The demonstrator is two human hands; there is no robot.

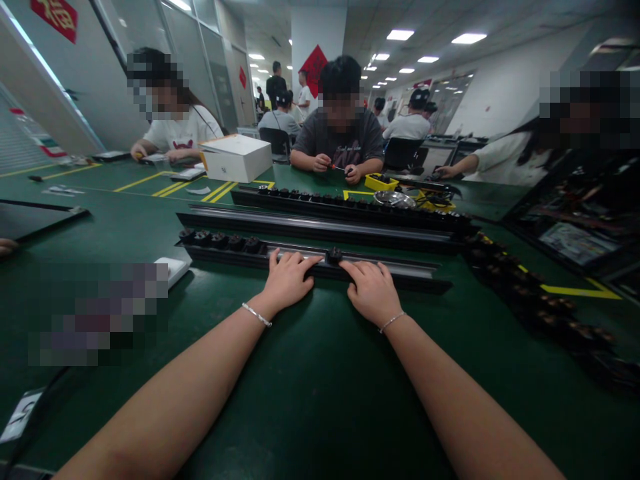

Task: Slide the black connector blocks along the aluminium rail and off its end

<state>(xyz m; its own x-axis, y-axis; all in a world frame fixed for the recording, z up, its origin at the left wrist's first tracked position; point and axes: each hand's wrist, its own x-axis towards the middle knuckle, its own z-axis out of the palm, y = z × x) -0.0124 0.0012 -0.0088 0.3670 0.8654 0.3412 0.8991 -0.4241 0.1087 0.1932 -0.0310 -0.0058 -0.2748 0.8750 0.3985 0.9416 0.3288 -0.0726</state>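
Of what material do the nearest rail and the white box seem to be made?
Nearest rail: probably metal, black outside, with a silvery strip inside that reflects light; plastic remains possible. White box: likely cardboard, smooth, judging by its flat panels and crisp edges.

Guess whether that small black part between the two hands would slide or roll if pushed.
The black part would probably slide along the rail, whose edges rise on either side, rather than sideways. Its blocky outline suggests it may not roll easily. It is likely light, looking small beside the left hand and right hand.
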